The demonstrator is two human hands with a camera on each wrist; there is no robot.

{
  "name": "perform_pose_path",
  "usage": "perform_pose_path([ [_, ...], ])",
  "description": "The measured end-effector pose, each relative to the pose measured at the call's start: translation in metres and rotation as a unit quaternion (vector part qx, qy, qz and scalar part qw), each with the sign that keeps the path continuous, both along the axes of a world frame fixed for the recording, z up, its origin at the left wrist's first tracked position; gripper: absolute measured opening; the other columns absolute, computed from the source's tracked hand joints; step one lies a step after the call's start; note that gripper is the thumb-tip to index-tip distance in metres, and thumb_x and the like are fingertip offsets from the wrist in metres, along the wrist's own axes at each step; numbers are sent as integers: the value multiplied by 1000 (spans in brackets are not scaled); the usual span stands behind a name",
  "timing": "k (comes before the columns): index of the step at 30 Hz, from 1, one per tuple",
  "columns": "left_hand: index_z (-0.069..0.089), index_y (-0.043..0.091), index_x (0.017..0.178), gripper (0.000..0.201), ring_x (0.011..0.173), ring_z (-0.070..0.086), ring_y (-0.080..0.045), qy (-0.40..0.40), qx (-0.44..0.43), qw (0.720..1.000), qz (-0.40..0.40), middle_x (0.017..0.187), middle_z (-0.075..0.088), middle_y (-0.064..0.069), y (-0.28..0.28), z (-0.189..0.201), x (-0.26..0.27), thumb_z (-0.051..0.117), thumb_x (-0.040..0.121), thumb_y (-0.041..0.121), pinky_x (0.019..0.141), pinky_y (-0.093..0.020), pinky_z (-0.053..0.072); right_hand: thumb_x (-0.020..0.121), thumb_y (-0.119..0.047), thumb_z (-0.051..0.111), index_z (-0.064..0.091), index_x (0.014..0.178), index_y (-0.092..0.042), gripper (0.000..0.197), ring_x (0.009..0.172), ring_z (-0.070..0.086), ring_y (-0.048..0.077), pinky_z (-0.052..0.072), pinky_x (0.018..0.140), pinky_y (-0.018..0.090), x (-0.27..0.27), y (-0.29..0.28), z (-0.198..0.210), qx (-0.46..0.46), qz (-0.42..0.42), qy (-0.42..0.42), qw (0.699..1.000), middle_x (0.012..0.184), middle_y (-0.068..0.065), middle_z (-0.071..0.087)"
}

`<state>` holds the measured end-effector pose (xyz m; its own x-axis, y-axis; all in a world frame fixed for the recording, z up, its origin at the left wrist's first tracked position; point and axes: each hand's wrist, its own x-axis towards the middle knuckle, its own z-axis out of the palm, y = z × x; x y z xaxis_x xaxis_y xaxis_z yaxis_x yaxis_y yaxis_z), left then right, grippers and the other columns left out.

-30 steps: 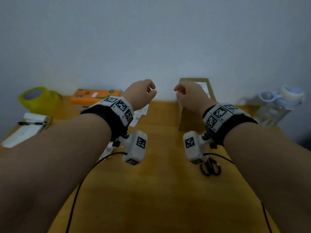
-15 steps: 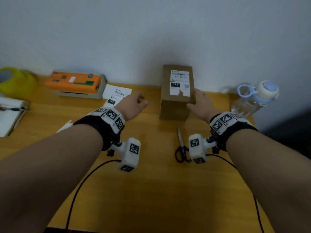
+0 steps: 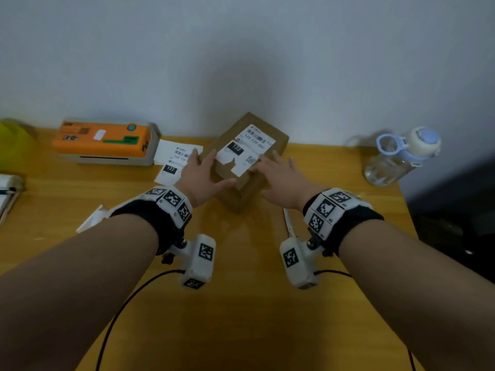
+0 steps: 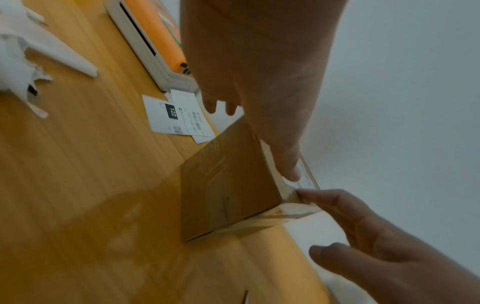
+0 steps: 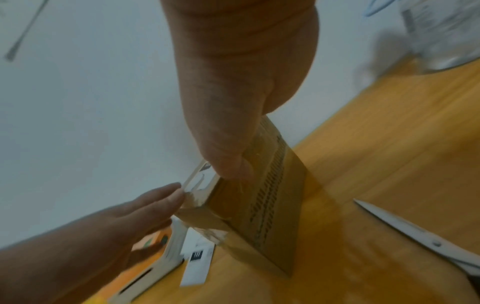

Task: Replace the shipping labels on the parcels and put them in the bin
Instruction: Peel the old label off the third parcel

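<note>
A brown cardboard parcel (image 3: 242, 183) stands turned at an angle near the back of the wooden table (image 3: 241, 317). Its top carries a white shipping label (image 3: 245, 151) with its near edge torn away. My left hand (image 3: 199, 172) lies flat against the parcel's left side, thumb stretched across the near top corner. My right hand (image 3: 278, 171) presses its spread, straight fingers on the right side and the label's edge. In the left wrist view the parcel (image 4: 228, 185) sits between both hands. Loose printed labels (image 3: 174, 162) lie just left of the parcel.
An orange label printer (image 3: 107, 141) stands at the back left. Scissors (image 3: 289, 223) lie under my right wrist, a water bottle (image 3: 399, 156) stands at the back right. Torn paper scraps (image 3: 91, 218) and a notebook (image 3: 8, 194) are on the left.
Both hands dropped from loose fists in the air to the parcel and flattened against its sides. The parcel has turned from square-on to an angle. The view tilted downward.
</note>
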<state>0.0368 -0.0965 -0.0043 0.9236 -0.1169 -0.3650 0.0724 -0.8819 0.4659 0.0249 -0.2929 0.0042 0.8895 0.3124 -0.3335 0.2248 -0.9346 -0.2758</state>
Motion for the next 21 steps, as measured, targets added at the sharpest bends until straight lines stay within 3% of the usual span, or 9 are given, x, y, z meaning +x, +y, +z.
perform_pose_path([
  [1, 5, 26, 151, 101, 145, 6, -34, -3, 17, 1000, -10, 158, -6, -10, 8, -1, 0, 58, 75, 66, 115, -50, 19, 90, -23, 53, 37, 139, -31, 52, 146, 11, 25, 0, 117, 54, -3, 8, 1, 6, 14, -12, 1000, 157, -1, 20],
  [3, 1, 24, 151, 112, 145, 4, -35, 1, 46, 998, -36, 158, -7, -9, 23, -3, 0, 60, 69, 71, 115, -52, 19, 91, -31, 52, 45, 133, -30, 43, 136, 34, 22, 21, 116, 50, -9, 24, 2, 19, 33, -52, 998, 146, -1, 39],
  [4, -2, 23, 151, 116, 145, 4, -35, 5, 60, 997, -52, 158, -8, -9, 29, -4, -1, 61, 66, 72, 115, -53, 20, 92, -36, 50, 49, 129, -29, 38, 127, 42, 22, 33, 109, 45, -10, 30, 3, 16, 37, -64, 997, 137, 0, 46],
  [6, -6, 23, 150, 121, 145, 3, -35, 7, 83, 993, -80, 158, -10, -8, 38, -4, -1, 60, 64, 75, 115, -53, 19, 93, -43, 48, 54, 121, -28, 32, 111, 49, 21, 43, 96, 38, -12, 43, 9, -1, 34, -72, 997, 122, 0, 52],
  [11, -11, 19, 150, 123, 145, -4, -35, -7, 119, 987, -104, 156, -19, -13, 42, -4, -13, 57, 66, 77, 117, -51, 11, 94, -34, 52, 62, 109, -22, 22, 97, 53, 19, 46, 82, 32, -16, 68, 16, 13, 2, -48, 999, 107, 0, 52],
  [16, -6, 22, 150, 120, 146, -1, -30, -33, 91, 983, -154, 158, -9, -9, 51, -7, -14, 65, 66, 70, 117, -43, 12, 92, -33, 55, 65, 98, -18, 19, 97, 53, 20, 44, 80, 32, -27, 84, 13, 3, -9, -97, 995, 104, 1, 55],
  [21, -12, 16, 149, 126, 146, -6, -24, -19, 58, 978, -200, 157, -18, -2, 70, -9, -15, 70, 66, 63, 117, -38, 11, 90, -42, 56, 67, 104, -17, 31, 100, 54, 21, 38, 73, 29, -26, 103, 15, -42, 15, -94, 995, 107, 2, 57],
])
